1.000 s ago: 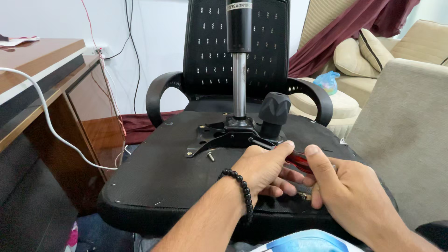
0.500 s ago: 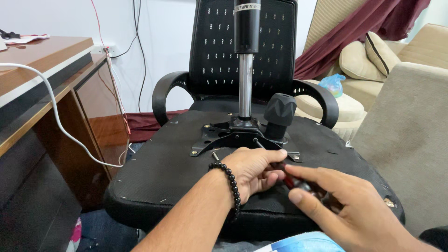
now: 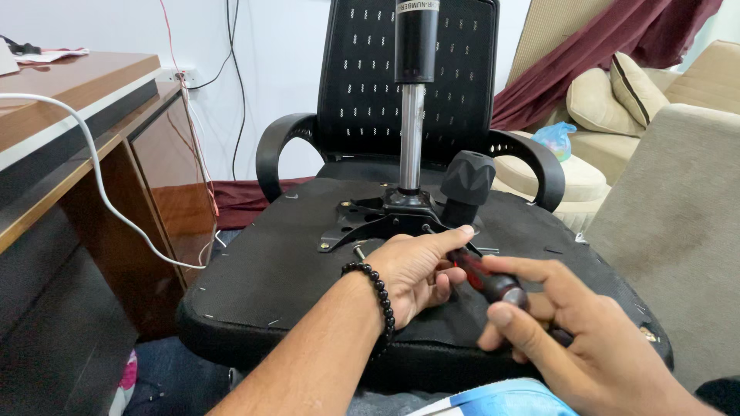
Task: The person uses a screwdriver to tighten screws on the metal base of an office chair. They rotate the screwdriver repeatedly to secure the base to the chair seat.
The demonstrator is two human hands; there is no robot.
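Note:
An upturned black office chair seat (image 3: 262,270) lies in front of me, its metal mechanism plate (image 3: 378,218) and gas lift cylinder (image 3: 412,100) pointing up. A big black knob (image 3: 465,185) stands beside the plate. My right hand (image 3: 563,331) grips a red and black screwdriver (image 3: 486,279) by its handle, the shaft aimed at the plate. My left hand (image 3: 412,270), with a black bead bracelet on the wrist, rests on the seat and steadies the screwdriver's front end with its fingers. A loose bolt (image 3: 359,250) sticks up near the plate's left arm.
A wooden desk (image 3: 69,131) with a white cable (image 3: 116,208) stands at the left. A second black mesh chair (image 3: 370,85) is behind the seat. Beige sofa cushions (image 3: 640,92), a maroon cloth (image 3: 593,46) and a beige upholstered arm (image 3: 678,223) fill the right.
The camera has moved closer. My right hand has shifted from lying flat beside the left to gripping the screwdriver handle, and my left fingers have closed around its front end.

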